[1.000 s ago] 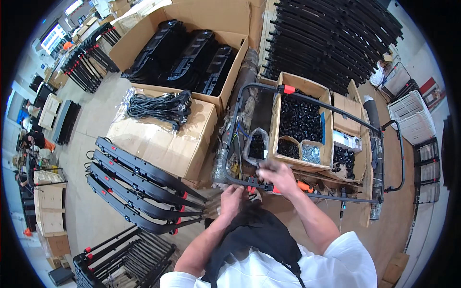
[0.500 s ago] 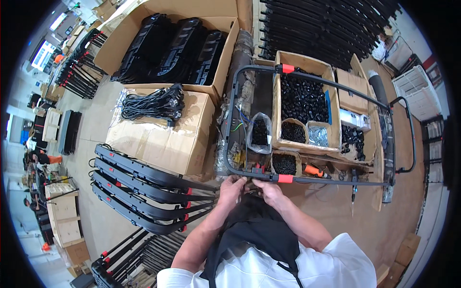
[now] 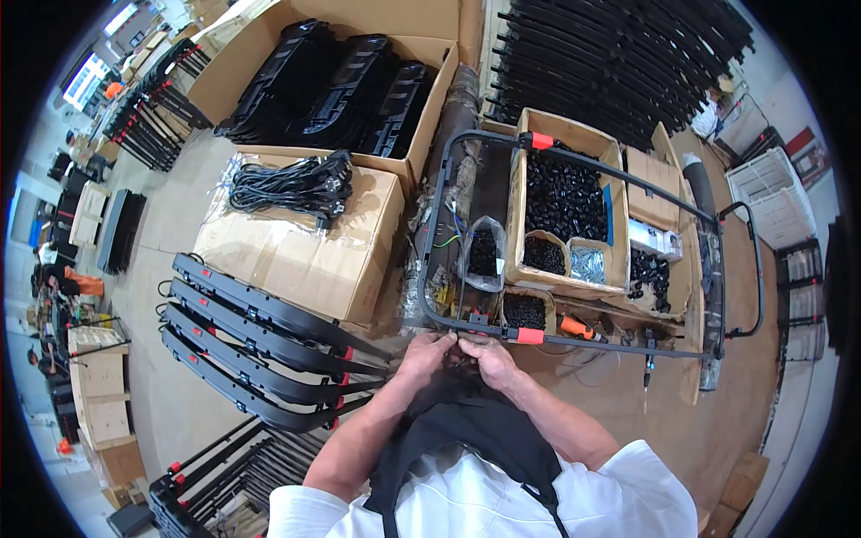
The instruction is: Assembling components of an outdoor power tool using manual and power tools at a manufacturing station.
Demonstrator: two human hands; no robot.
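A black tubular frame (image 3: 610,346) with red sleeves lies across the workbench in front of me. At its near left part, beside a small black bracket (image 3: 478,320), both my hands meet close to my apron. My left hand (image 3: 427,355) is closed, fingertips pinched at the near bar. Just to its right, my right hand (image 3: 489,362) is also closed, with its thumb and fingers drawn together. Whatever small thing lies between the fingertips is too small and covered to make out. The near red sleeve (image 3: 529,336) sits right of my right hand.
Wooden trays of black plastic parts (image 3: 565,197) and a cup of screws (image 3: 587,263) stand inside the frame. An orange-handled tool (image 3: 577,328) lies nearby. At left are bundled power cables (image 3: 291,190) on a carton (image 3: 296,260), and stacked dark curved frames (image 3: 260,327).
My hands have drawn closer together, the right one shifting slightly left and turning. The whole view has tilted a little. The frame stays in place on the bench.
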